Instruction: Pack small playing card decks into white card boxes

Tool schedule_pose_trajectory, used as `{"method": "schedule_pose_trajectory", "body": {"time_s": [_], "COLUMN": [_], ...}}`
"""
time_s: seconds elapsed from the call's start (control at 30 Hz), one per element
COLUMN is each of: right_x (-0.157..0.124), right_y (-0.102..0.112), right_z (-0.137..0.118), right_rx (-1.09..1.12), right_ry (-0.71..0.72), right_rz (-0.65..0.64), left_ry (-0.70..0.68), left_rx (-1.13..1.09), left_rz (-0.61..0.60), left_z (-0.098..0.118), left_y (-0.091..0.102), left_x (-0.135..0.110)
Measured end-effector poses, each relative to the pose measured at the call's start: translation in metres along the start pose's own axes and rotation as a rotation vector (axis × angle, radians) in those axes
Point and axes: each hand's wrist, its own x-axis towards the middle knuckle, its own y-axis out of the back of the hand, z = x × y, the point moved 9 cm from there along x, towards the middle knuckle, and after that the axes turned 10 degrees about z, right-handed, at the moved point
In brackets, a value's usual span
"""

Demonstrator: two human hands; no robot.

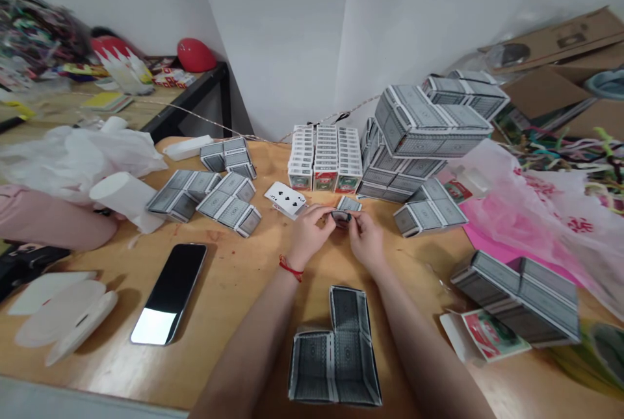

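Between my two hands is a playing card (340, 216), dark-backed and curved, pinched at both ends. My left hand (311, 235), with a red string bracelet at the wrist, grips its left end. The fingers of my right hand (366, 238) close on its right end. Just behind lies a small grey-patterned card pile (350, 203) on the table. To the left of my left hand rests a stack of cards (285, 199) with a spade card face up. An L-shaped block of folded cards (336, 354) stands between my forearms.
Rows of card boxes (325, 156) stand by the wall. Piled card blocks (429, 123) rise at the back right, with more card blocks (229, 201) at left. A phone (169, 292) lies front left; an opened card box (490, 334) is front right.
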Motion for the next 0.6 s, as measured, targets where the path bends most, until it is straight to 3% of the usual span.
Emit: {"method": "schedule_pose_trajectory", "body": {"time_s": [0.33, 0.6], "right_x": [0.002, 0.003], "right_y": [0.01, 0.008], "right_z": [0.006, 0.008], "right_rx": [-0.058, -0.04], "right_ry": [-0.038, -0.061], "right_rz": [0.131, 0.104], "left_ry": [0.025, 0.031], "left_rx": [-0.037, 0.003], "left_rz": [-0.023, 0.016], "left_z": [-0.002, -0.004], "left_y": [-0.009, -0.007], "left_x": [0.003, 0.002]}}
